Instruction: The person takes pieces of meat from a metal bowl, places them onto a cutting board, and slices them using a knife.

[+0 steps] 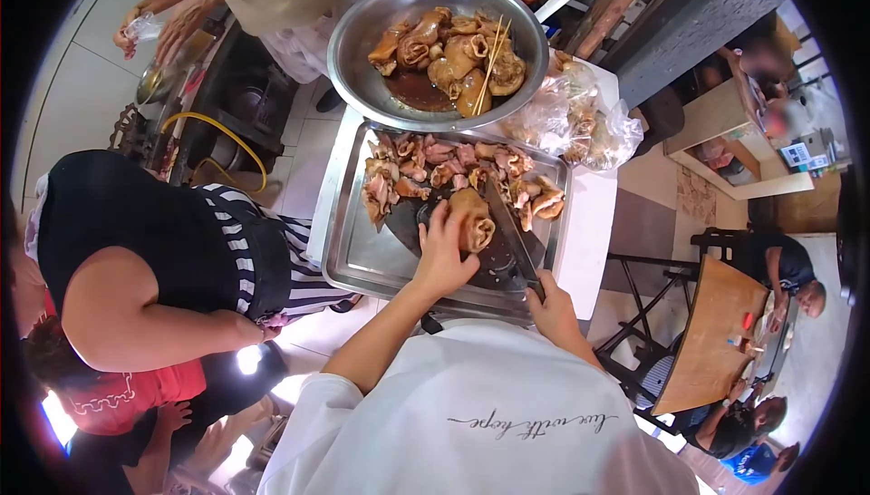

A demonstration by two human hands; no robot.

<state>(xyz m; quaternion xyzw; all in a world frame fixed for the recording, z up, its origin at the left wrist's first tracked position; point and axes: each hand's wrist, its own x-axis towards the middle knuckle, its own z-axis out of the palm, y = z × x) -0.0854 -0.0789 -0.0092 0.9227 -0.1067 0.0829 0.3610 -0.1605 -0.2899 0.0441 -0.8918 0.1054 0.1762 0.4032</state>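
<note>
My left hand presses on a large brown piece of cooked meat, its fingers curled over the left side. In my right hand is the handle of a knife, whose long blade points away from me along the meat's right side. Both are over a dark board inside a rectangular metal tray. Chopped meat pieces lie along the tray's far half. Beyond it, a steel basin holds large brown meat pieces in sauce, with two thin wooden skewers across them.
Knotted clear plastic bags of food lie on the white table beside the basin. A person in a black top stands close on my left. Another person's hands hold clear plastic at upper left. People sit by a wooden table at right.
</note>
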